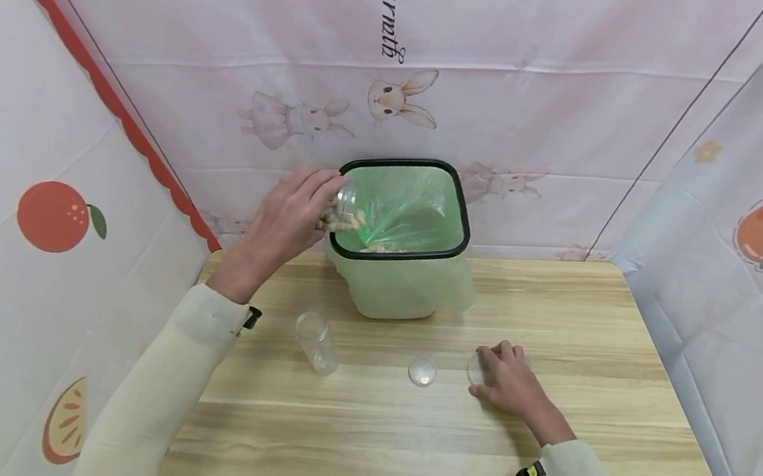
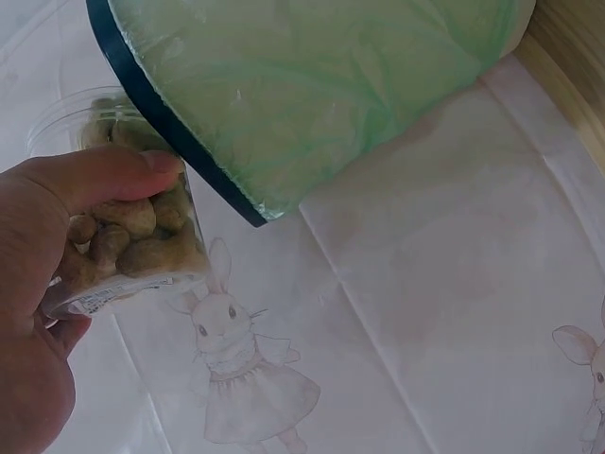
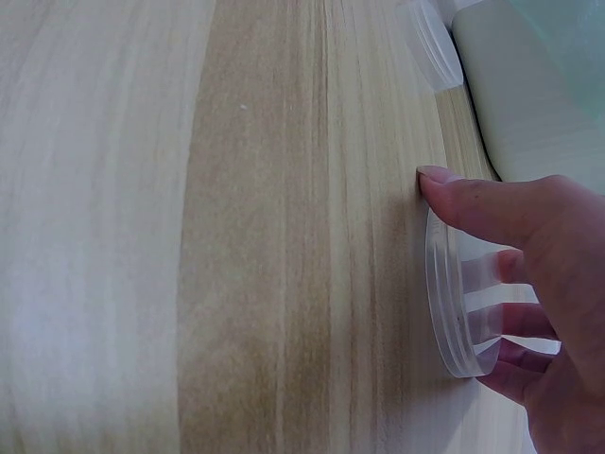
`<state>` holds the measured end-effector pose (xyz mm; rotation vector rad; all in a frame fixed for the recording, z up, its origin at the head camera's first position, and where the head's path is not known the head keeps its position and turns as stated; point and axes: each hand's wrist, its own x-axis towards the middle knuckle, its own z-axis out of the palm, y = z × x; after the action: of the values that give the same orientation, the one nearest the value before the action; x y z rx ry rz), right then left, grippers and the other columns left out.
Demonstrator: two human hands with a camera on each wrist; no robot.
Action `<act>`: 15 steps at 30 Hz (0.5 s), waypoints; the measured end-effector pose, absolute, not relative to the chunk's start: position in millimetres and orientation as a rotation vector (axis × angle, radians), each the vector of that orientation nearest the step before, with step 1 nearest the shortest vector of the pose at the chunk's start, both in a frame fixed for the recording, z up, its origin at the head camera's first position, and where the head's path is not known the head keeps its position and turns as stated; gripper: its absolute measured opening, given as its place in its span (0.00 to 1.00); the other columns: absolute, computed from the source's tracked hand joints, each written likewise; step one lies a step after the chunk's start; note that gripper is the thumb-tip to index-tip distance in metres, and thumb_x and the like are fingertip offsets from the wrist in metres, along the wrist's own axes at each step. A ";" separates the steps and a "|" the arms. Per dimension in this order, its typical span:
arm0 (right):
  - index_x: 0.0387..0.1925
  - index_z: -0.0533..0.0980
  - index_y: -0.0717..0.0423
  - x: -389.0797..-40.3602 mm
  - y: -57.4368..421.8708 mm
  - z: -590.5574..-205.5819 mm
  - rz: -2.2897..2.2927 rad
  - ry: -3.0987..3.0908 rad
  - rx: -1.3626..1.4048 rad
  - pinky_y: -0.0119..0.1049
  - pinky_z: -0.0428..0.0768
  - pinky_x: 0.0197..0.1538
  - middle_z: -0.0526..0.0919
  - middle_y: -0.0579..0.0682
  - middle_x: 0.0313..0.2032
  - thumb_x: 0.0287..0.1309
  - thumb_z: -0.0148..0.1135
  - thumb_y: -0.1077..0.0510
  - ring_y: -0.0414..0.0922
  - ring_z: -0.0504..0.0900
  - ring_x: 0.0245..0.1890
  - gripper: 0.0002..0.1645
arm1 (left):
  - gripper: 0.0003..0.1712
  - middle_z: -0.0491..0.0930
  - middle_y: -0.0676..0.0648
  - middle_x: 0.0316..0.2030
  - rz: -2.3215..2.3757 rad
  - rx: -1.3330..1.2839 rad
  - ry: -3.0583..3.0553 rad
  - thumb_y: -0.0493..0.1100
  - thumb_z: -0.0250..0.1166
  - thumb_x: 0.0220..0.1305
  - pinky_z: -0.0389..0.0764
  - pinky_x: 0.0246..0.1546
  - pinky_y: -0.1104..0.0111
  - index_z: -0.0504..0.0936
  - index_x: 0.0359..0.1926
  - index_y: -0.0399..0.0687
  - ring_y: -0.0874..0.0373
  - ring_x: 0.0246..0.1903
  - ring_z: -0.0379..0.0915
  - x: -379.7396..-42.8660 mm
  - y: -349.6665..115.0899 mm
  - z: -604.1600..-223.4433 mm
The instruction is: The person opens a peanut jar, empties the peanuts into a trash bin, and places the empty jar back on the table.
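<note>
My left hand (image 1: 290, 211) grips a see-through plastic jar (image 2: 132, 222) of unshelled peanuts (image 2: 123, 251). The jar is tipped sideways, with its mouth over the left rim of a pale green bin (image 1: 397, 295). In the left wrist view the thumb lies across the jar's wall. Some peanuts (image 1: 383, 248) show low inside the bin, against its green plastic liner (image 1: 410, 206). On the table to the right, my right hand (image 1: 515, 383) holds a transparent round lid (image 3: 449, 303) by its edge, thumb on one side and fingers on the other.
A second clear lid (image 1: 422, 371) lies on the wooden table (image 1: 397, 462) left of my right hand. Another transparent jar (image 1: 317, 344) is in front of the bin, to its left. Printed cloth (image 1: 538, 122) hangs behind the bin and along both sides.
</note>
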<state>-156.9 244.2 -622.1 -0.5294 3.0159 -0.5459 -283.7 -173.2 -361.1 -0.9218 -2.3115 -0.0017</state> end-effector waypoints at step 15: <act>0.64 0.78 0.59 -157.7 246.0 -625.9 -0.528 3.008 -0.511 0.51 0.81 0.48 0.78 0.62 0.53 0.48 0.81 0.39 0.56 0.72 0.50 0.47 | 0.48 0.81 0.40 0.62 -0.004 -0.907 -2.309 0.33 0.84 0.41 0.76 0.68 0.56 0.75 0.67 0.38 0.43 0.61 0.75 -284.9 -173.0 -364.7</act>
<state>-157.7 246.0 -625.9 -0.5110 3.0082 -0.5283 -284.9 -173.0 -364.7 -0.9067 -2.3089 -0.0042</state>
